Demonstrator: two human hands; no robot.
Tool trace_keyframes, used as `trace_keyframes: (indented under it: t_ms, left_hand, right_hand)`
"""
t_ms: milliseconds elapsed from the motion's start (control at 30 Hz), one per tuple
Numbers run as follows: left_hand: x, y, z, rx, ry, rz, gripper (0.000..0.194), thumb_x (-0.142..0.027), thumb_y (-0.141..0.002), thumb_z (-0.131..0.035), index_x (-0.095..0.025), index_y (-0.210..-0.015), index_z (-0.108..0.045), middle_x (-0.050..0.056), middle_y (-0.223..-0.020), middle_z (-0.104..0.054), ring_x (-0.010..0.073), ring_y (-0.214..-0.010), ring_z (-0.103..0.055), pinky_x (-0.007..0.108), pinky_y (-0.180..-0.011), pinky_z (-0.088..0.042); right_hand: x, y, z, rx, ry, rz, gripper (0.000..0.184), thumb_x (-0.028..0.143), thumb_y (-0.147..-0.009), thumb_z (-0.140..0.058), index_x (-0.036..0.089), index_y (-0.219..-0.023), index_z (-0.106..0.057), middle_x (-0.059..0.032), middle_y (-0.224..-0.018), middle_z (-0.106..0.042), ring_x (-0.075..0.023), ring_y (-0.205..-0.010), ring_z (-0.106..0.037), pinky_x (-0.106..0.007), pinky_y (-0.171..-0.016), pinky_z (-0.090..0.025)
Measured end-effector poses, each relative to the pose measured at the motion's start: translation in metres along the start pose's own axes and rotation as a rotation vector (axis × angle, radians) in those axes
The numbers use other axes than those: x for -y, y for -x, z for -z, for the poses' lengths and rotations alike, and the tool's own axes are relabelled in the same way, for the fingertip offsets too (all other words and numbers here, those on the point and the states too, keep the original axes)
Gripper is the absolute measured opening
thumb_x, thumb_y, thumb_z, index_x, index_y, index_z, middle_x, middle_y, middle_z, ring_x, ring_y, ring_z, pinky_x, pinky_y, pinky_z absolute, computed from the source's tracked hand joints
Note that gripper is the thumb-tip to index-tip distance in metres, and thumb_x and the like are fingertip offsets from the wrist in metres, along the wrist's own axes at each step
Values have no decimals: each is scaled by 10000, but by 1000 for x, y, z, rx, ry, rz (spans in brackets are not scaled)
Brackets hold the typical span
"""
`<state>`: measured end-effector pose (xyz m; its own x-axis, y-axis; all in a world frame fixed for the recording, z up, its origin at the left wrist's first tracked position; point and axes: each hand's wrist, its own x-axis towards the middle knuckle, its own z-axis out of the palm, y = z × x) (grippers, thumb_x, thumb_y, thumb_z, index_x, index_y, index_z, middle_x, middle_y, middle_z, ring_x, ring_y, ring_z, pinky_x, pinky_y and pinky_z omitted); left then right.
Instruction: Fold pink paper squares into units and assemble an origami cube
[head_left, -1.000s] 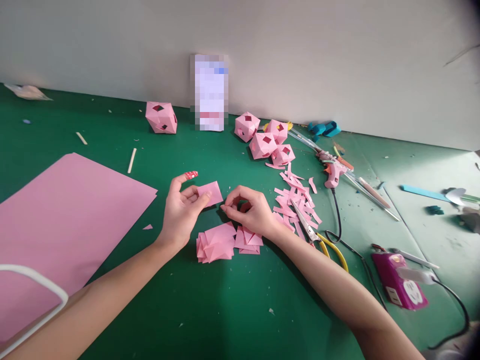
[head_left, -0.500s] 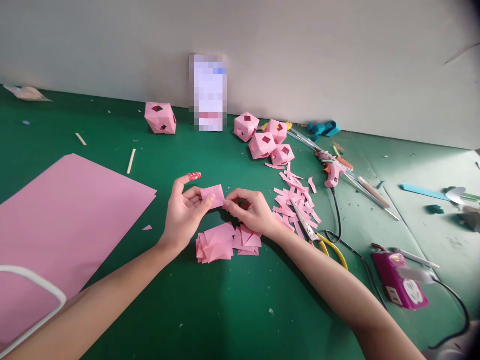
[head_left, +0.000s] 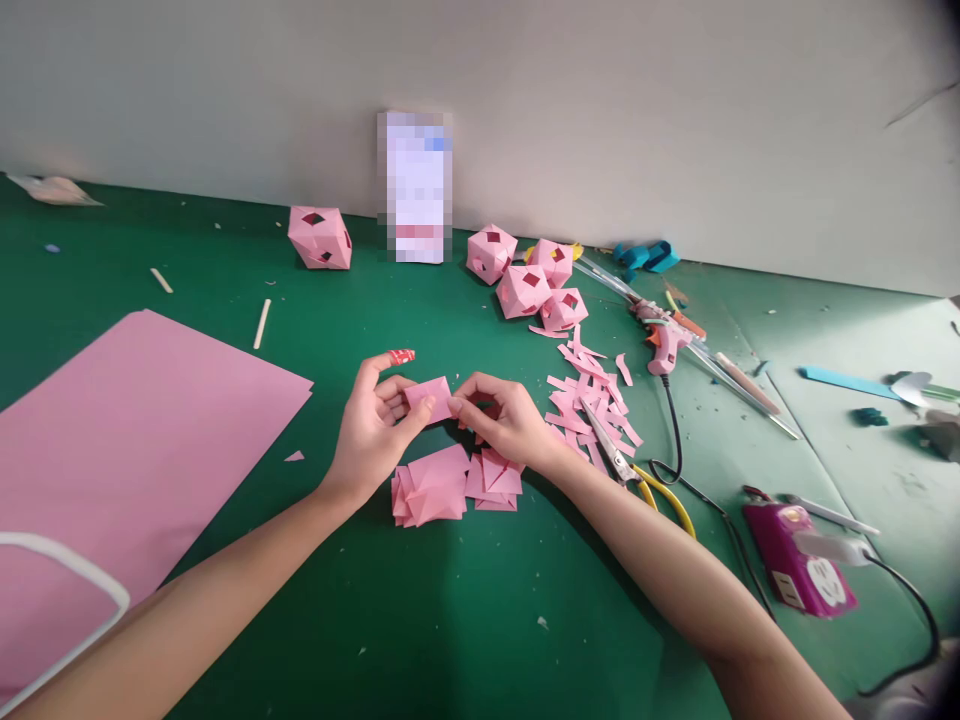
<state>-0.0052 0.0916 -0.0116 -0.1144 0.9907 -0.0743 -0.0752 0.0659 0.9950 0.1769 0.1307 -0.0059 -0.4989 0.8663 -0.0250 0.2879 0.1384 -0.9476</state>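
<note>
Between the thumb and fingers of my left hand (head_left: 379, 415) is a small folded piece of pink paper (head_left: 429, 400); the index finger, with a red patterned wrap at its tip, points away from it. My right hand (head_left: 499, 415) pinches the paper's right edge between thumb and index finger. Just below the hands lie a fanned pile of folded pink paper pieces (head_left: 435, 485) and a smaller pile of folded pieces (head_left: 491, 490). Pink paper strips (head_left: 592, 395) are strewn right of my right hand, with yellow-handled scissors (head_left: 622, 465) resting on them.
Pink sheets (head_left: 150, 430) cover the left side. Along the back stand a pink paper polyhedron (head_left: 320, 238), a blurred phone-like screen (head_left: 418, 190) and several smaller polyhedra (head_left: 523, 291). At right are a pink glue gun (head_left: 666, 345) with its cord and a magenta power socket (head_left: 795, 560).
Both hands have shifted very slightly to the right with the folded paper, which is turned a little. The grip looks the same, and the things around have stayed put.
</note>
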Motion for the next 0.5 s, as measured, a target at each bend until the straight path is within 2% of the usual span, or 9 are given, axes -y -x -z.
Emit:
trace_keyframes:
  t_ms: [200, 500]
  left_hand:
    - [-1, 1, -1, 42, -28, -5, 550, -286, -760, -762, -209, -1216, -464, -17, -810, -640, 161, -796, -684, 301, -765, -596]
    - [1, 3, -2, 66, -69, -21, 499, -307, -791, -754, -201, -1206, -498, 16, -882, -678, 185, -885, -696, 326, -815, -589]
  right_hand:
    - [0, -1, -1, -9, -37, 14, 274, 440, -953, -583, 178, -895, -634, -2, -733, -637, -105, -609, -581, -221, -558, -476]
    - [0, -2, -3, -71, 43, 73, 266, 381, -955, -581, 172, -793, -608, 2, -724, -615, -99, -632, -521, -224, -573, -408]
